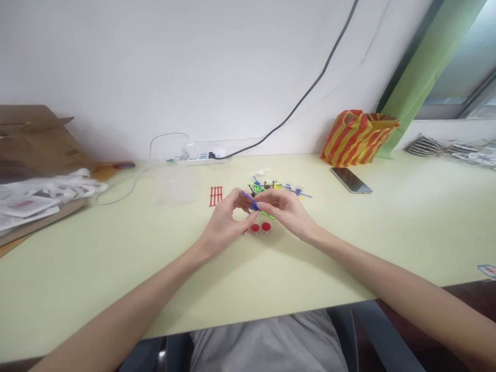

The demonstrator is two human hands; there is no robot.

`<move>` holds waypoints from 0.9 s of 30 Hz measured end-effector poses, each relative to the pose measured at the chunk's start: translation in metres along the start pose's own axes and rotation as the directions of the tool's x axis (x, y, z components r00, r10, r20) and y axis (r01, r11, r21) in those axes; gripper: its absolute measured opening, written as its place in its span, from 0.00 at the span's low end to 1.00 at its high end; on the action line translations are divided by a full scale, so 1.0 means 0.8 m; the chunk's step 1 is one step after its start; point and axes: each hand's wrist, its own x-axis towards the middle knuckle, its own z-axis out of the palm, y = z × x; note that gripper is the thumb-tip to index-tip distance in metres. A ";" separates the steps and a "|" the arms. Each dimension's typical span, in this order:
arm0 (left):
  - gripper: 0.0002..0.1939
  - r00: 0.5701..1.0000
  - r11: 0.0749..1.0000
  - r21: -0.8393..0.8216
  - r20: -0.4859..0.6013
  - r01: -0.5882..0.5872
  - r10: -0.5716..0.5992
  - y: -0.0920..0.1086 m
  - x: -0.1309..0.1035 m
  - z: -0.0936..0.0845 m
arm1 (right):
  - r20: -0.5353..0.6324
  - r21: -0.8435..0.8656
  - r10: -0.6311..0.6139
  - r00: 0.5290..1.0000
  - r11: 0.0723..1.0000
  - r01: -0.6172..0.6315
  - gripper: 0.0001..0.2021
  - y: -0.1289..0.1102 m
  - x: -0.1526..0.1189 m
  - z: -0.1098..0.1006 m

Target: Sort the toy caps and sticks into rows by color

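Over the middle of the table, my left hand (225,223) and my right hand (290,209) meet at the fingertips. Between them they pinch a small blue plastic piece (254,205) with a round part and a thin stick pointing up and left. Just below the fingertips are round red pieces (254,228) with clear parts, one partly hidden by my left thumb. Red arrow-tipped sticks (216,196) lie in a row left of my hands. Behind my fingers is a loose pile of blue, green, black, yellow and white plastic parts (267,186).
A phone (351,180) and a red-and-yellow striped bag (358,138) are at the right. Along the wall sits a power strip (201,159) with a black cable (306,95). A cardboard box (39,137) and white straps (50,191) occupy the left.
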 end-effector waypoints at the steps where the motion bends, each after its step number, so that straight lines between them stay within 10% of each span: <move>1: 0.11 1.000 1.000 0.007 0.008 0.005 -0.005 0.000 -0.001 0.000 | 0.001 -0.019 -0.004 1.000 1.000 0.004 0.14 0.001 0.001 -0.002; 19: 0.06 0.993 0.973 0.200 0.019 -0.120 0.118 0.001 0.001 0.000 | 0.017 0.122 0.159 0.987 0.980 -0.160 0.10 -0.008 0.002 0.000; 27: 0.06 0.983 0.988 0.108 0.162 -0.106 0.088 0.013 0.002 -0.004 | 0.251 0.134 0.142 0.958 0.975 -0.180 0.13 -0.008 0.007 -0.022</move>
